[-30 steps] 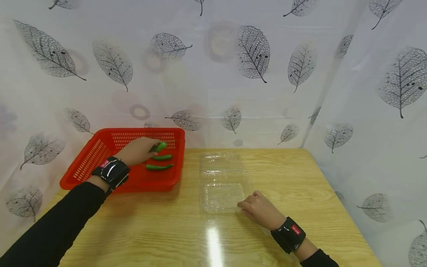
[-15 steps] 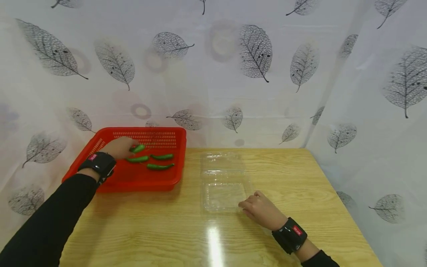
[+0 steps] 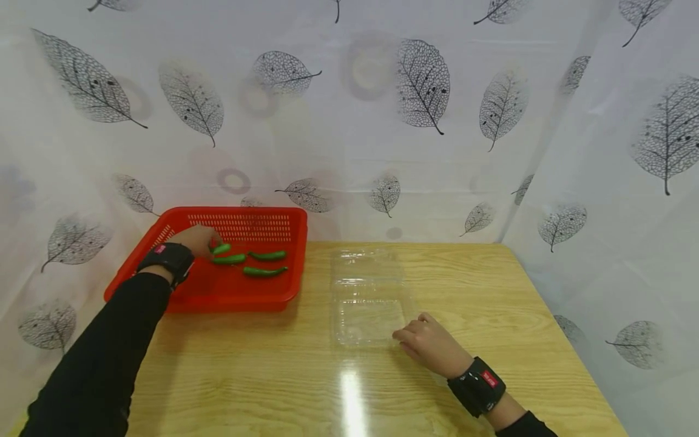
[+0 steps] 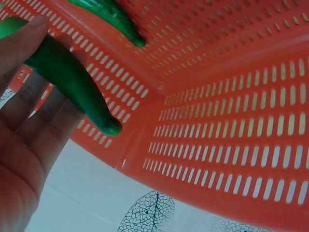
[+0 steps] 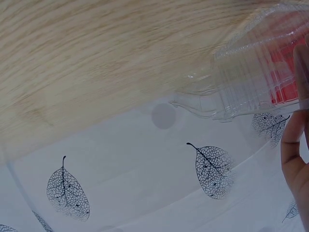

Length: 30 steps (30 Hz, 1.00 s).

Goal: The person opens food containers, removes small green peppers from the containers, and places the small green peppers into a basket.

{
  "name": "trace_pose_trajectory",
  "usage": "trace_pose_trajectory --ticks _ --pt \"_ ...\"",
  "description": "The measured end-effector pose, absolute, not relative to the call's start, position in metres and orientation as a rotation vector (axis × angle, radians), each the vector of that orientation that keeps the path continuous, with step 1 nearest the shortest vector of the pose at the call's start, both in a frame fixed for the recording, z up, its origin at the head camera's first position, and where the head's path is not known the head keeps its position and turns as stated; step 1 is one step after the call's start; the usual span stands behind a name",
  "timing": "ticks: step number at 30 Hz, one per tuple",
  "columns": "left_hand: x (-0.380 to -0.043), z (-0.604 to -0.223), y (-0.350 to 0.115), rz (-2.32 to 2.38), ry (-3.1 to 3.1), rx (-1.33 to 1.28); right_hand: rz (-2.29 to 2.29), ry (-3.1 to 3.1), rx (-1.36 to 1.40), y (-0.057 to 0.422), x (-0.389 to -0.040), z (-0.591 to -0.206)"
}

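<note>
My left hand (image 3: 198,238) reaches into the red basket (image 3: 235,300) and holds a green chili pepper (image 4: 77,79) between thumb and fingers. In the left wrist view its dark tapered body slants past the fingers. Close by on the basket floor lies a second pepper (image 3: 228,259); two more peppers, one at the back (image 3: 267,255) and one at the front (image 3: 264,271), lie further right. My right hand (image 3: 431,346) grips the near right corner of a clear plastic container (image 3: 368,343) with bent fingers. The container lies with its lid (image 3: 366,264) folded back.
Everything stands on a wooden table (image 3: 262,376). Slotted basket walls (image 4: 231,125) rise around the left hand. Behind the table hangs a pale curtain (image 3: 349,139) printed with leaves, and it continues down the right side.
My left hand has moved left inside the basket with the pepper, then slightly lower, uncovering another pepper. My right hand stays at the container's corner.
</note>
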<state>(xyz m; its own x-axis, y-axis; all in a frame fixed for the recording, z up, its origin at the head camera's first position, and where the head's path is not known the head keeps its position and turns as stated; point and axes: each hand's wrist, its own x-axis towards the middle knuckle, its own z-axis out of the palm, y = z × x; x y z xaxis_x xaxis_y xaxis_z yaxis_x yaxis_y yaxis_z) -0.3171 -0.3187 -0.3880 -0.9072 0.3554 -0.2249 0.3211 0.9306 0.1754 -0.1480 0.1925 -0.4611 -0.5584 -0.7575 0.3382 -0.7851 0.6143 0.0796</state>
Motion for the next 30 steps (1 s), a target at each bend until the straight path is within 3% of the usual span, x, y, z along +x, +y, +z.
trace_pose_trajectory --ticks 15,30 --pt "-0.325 -0.390 -0.317 0.075 2.776 0.540 0.129 -2.480 1.251 0.193 -0.147 -0.462" --pt "-0.327 -0.415 -0.311 0.149 2.789 0.597 0.106 -2.487 1.264 0.194 -0.148 -0.462"
